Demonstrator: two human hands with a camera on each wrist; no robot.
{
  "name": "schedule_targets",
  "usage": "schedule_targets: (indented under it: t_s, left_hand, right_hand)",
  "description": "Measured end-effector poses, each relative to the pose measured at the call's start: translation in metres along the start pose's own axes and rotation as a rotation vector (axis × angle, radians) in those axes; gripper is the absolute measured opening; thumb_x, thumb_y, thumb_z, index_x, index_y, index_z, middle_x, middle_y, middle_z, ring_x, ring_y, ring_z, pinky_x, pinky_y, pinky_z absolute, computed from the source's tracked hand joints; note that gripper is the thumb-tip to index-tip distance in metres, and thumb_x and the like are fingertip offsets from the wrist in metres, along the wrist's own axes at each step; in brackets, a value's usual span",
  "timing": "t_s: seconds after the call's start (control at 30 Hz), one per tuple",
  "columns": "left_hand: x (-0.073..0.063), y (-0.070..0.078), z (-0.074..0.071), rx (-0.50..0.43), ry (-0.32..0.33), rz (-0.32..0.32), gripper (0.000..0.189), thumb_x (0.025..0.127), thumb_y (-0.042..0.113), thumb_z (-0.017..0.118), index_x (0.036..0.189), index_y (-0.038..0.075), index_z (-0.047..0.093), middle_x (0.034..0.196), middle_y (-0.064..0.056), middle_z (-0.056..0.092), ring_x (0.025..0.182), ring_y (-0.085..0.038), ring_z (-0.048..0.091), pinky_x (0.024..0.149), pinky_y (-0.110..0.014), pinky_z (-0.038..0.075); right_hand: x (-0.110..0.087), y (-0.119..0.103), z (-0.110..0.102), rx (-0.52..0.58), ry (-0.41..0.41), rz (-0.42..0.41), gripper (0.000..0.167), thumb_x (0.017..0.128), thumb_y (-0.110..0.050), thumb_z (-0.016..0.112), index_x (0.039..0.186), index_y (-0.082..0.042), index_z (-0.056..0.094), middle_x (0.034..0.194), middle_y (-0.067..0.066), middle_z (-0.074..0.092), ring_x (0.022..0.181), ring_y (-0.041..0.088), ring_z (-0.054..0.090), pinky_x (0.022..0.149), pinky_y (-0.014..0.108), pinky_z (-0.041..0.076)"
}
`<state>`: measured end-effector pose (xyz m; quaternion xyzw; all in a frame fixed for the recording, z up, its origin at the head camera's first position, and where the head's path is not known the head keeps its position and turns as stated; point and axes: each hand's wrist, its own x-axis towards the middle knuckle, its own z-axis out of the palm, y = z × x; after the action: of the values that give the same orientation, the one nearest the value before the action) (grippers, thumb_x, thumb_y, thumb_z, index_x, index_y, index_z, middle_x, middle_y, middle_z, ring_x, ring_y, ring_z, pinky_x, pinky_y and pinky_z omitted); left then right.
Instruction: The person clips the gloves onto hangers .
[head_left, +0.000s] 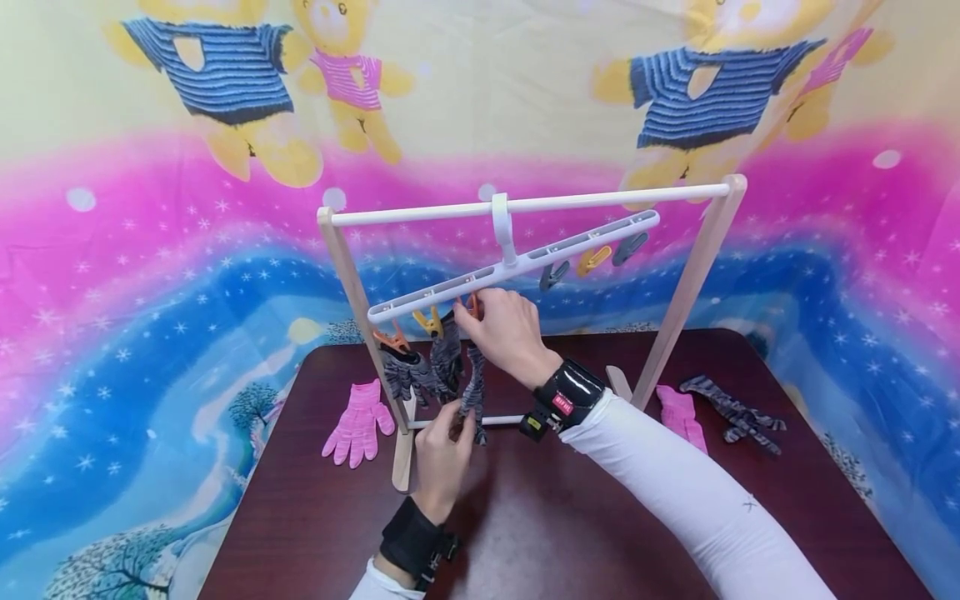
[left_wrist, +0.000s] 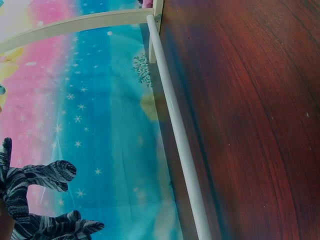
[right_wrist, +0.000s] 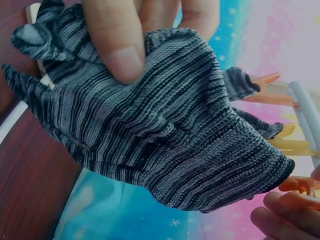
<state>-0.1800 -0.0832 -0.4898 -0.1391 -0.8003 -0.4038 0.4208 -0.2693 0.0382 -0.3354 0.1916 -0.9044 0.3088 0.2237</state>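
My left hand holds a black-and-grey striped knit glove by its finger end, thumb pressed on the knit in the right wrist view. Up at the hanger, my right hand pinches an orange clothespin beside the glove's cuff. Two more striped pieces hang to the left: a glove from an orange clothespin, and another from a yellow clothespin. The white clip hanger tilts down to the left.
The hanger hooks over the white bar of a wooden-sided rack. Grey and yellow clothespins hang on its right half. Pink gloves lie on the dark table on both sides, with a striped glove at right.
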Motion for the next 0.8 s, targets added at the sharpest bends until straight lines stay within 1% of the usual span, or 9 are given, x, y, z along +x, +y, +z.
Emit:
schedule_targets:
  t_s: [0.27,0.43,0.63,0.8]
  left_hand:
    - [0.0014,0.0025,0.0000,-0.005,0.072,0.064,0.022,0.077,-0.011,0.076,0.094,0.000,0.071,0.073,-0.008,0.073,0.057,-0.012,0.066,0.053,-0.021,0.052]
    - [0.0017,0.0032,-0.0005,-0.010,0.091,0.085,0.022,0.075,-0.013,0.077,0.092,0.000,0.072,0.074,-0.009,0.073,0.057,-0.013,0.065,0.053,-0.023,0.051]
    - [0.0020,0.0037,-0.0012,-0.022,0.095,0.084,0.022,0.075,-0.014,0.076,0.091,0.001,0.072,0.076,-0.009,0.074,0.060,-0.014,0.067,0.055,-0.024,0.053]
    - [0.0027,0.0047,-0.0021,-0.024,0.076,0.057,0.020,0.077,-0.011,0.076,0.092,0.002,0.072,0.076,-0.008,0.074,0.060,-0.014,0.066,0.054,-0.024,0.052]
  right_hand:
    - [-0.0005,-0.0004,-0.0031,0.051,-0.016,0.008,0.042,0.099,-0.034,0.060,0.061,-0.018,0.051,0.051,-0.005,0.036,0.043,0.014,0.036,0.043,0.025,0.019]
    - [-0.0009,-0.0017,-0.0039,0.057,-0.026,0.012,0.041,0.100,-0.034,0.059,0.062,-0.019,0.055,0.051,-0.004,0.042,0.043,0.014,0.038,0.043,0.025,0.019]
    - [-0.0011,-0.0031,-0.0048,0.055,-0.030,0.016,0.039,0.101,-0.034,0.059,0.065,-0.020,0.058,0.053,-0.003,0.048,0.044,0.015,0.042,0.043,0.026,0.022]
    - [-0.0028,-0.0038,-0.0054,0.068,-0.036,0.016,0.038,0.101,-0.033,0.059,0.065,-0.020,0.058,0.053,-0.003,0.048,0.044,0.015,0.043,0.043,0.026,0.022]
